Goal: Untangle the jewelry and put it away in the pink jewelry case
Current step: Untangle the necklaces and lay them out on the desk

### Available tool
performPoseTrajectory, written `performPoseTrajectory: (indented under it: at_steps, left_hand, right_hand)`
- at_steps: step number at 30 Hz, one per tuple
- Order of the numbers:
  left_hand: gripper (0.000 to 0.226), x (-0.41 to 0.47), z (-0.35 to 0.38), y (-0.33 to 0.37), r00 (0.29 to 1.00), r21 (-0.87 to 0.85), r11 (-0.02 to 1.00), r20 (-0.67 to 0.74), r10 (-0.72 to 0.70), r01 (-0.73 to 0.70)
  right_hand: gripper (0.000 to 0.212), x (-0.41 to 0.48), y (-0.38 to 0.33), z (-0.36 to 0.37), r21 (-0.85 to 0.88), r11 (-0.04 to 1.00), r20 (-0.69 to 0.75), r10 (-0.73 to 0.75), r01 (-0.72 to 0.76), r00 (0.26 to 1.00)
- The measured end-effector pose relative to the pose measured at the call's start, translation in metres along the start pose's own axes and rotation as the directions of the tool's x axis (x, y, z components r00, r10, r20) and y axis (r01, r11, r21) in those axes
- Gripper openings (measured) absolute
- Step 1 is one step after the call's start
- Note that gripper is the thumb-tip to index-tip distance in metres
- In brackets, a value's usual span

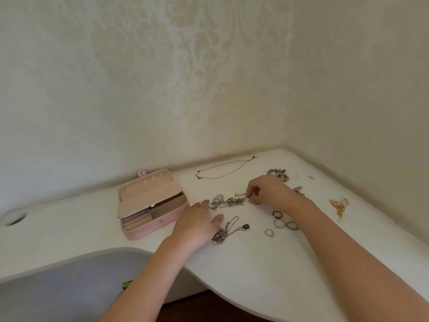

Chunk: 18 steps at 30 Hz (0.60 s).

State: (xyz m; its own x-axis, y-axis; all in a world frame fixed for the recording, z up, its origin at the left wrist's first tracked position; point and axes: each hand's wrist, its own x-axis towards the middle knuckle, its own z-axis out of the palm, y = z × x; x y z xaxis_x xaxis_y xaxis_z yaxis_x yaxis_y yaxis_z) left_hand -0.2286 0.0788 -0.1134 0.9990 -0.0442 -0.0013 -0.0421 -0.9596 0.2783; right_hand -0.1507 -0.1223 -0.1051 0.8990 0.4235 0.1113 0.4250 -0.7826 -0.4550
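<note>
Head view, looking down on the white desk [255, 270], and I'm right in the untangling step. The tangle [228, 202], a silvery knot of chains and charms, lies mid-desk between my hands. My right hand [270, 192] pinches its right end between thumb and finger, the other fingers curled over. My left hand [197, 225] lies flat and relaxed, fingertips touching the tangle's left end and grasping nothing, more a steadying press than a hold.

The case [148, 229] sits open to the left, just beside my left hand, lid back and inner flap up. Its compartments look bare from here, so I'd judge the putting-away has hardly begun.

Everything else waits on the desk: a thin chain [222, 169] laid out at the far edge, a pendant [245, 227] on its bunched chain just near of my left hand, rings [279, 227] beside my right wrist, a bracelet [278, 174] beyond my right hand, and earrings [339, 206] well off to the right.

Next move, as I read it: draw the pinched strand gently rightward while the left fingers pin the rest, watching which loop gives. No yanking, since these links look fine and a hard pull would likely tighten the knot. Once a piece comes free, it's a short carry left to the case.
</note>
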Motion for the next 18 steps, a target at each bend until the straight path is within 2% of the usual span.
performPoseTrajectory:
  at_steps: [3,5,8,10,13,16,18]
  left_hand:
    - [0.052,-0.006,-0.005,-0.001,0.996,-0.06,0.996,-0.058,0.064,-0.068]
    - [0.046,-0.014,-0.001,-0.006,0.985,-0.112,0.982,-0.105,0.14,-0.151]
    - [0.041,-0.024,0.014,-0.018,0.973,-0.194,0.957,-0.122,0.194,-0.215]
    - [0.043,-0.03,0.022,-0.024,0.971,-0.163,0.958,-0.081,0.226,-0.237]
    - [0.061,-0.036,0.027,-0.033,0.969,-0.101,0.964,0.02,0.248,-0.245]
    - [0.094,-0.039,0.027,-0.043,0.979,-0.07,0.977,0.017,0.203,-0.202]
    - [0.103,-0.04,0.027,-0.048,0.989,-0.041,0.989,0.023,0.145,-0.144]
  right_hand:
    - [0.011,-0.003,-0.004,-0.004,0.081,0.997,-0.007,-0.013,0.014,1.0]
    - [0.009,-0.007,-0.011,-0.009,0.158,0.987,0.04,-0.044,0.037,0.998]
    - [0.012,-0.015,-0.026,-0.01,0.174,0.984,0.23,-0.083,0.043,0.97]
    - [0.017,-0.019,-0.034,-0.004,0.111,0.993,0.33,-0.077,0.043,0.941]
    - [0.015,-0.022,-0.039,-0.004,0.035,0.998,0.366,-0.057,0.047,0.929]
    - [0.011,-0.025,-0.032,-0.016,-0.052,0.999,0.402,0.028,-0.008,0.915]
    - [0.011,-0.026,-0.024,-0.024,-0.103,0.992,0.429,0.105,-0.067,0.897]
